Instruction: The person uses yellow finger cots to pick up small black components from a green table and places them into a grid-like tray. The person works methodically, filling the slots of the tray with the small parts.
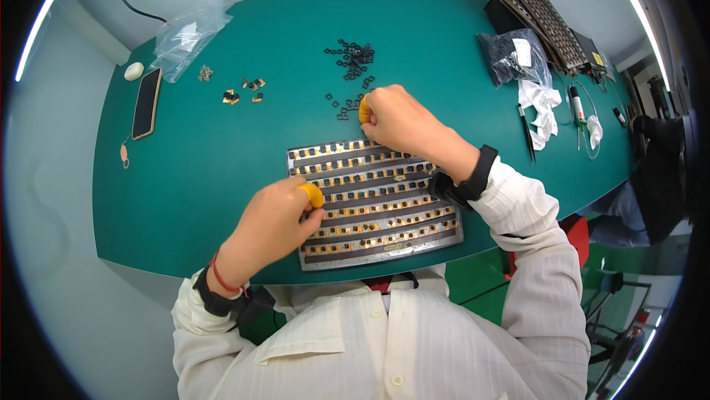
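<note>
A metal tray point(381, 251) lies before me, with rows of small black pieces on gold-coloured tabs between dark strips. My left hand point(275, 215) rests at the tray's left side, closed, its fingers curled in; a yellow finger cot point(313, 194) covers one finger. Over the tray's far edge, my right hand point(403, 117) is closed in a pinch, also with a yellow finger cot point(364, 109). What either pinch holds is too small or hidden to tell. Just beyond the right fingertips lie loose small black square frames point(343, 107), and a larger pile point(356, 56) sits farther back.
Gold-and-black pieces point(232, 96) and a small heap of metal bits point(205, 72) lie left of the pile. A phone point(147, 103) and clear bag point(188, 38) are far left. At right are tweezers point(526, 134), crumpled tissue point(542, 108), a bag of black parts point(514, 56) and stacked trays point(543, 19).
</note>
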`<state>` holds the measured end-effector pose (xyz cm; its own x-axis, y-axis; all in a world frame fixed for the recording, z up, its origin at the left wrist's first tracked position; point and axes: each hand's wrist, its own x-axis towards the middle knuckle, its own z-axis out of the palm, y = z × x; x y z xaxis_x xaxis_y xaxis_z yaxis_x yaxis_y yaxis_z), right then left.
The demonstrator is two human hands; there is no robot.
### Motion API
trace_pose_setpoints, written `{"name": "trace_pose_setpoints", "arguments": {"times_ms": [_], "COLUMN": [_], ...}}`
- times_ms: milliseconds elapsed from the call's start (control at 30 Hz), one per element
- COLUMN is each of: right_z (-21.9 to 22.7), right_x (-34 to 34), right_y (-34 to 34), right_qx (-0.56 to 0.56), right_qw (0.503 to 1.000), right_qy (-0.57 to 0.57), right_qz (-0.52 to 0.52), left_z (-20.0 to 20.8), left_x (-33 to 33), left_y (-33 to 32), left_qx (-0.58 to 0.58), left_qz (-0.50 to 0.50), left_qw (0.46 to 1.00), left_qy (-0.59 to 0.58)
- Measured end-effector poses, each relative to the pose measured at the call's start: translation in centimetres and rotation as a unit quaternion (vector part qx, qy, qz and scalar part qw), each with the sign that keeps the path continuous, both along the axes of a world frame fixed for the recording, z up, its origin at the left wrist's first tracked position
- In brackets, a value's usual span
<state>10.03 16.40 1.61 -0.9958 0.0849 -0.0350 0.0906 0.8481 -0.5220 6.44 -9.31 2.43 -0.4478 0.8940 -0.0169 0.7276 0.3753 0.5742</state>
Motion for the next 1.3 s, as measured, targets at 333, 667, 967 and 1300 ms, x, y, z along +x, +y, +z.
{"name": "trace_pose_setpoints", "arguments": {"times_ms": [333, 667, 967, 1300], "right_z": [4.2, 0.5, 0.6, 3.1], "right_x": [10.7, 15.6, 16.4, 13.5], "right_y": [0.7, -0.2, -1.9, -1.2], "right_qx": [0.016, 0.004, 0.081, 0.073], "right_qw": [0.997, 1.0, 0.997, 0.985], "right_qy": [0.052, 0.02, -0.003, -0.136], "right_qz": [0.047, -0.01, 0.008, 0.072], "left_z": [-1.5, -0.8, 1.9, -2.6], "left_x": [2.1, 4.9, 0.1, -7.3], "left_y": [-0.7, -1.6, 0.8, 8.8], "left_qx": [0.027, -0.056, -0.028, 0.122], "left_qz": [-0.012, -0.017, -0.034, 0.064], "left_qw": [0.994, 0.99, 0.997, 0.99], "left_qy": [0.105, 0.128, 0.061, -0.032]}}
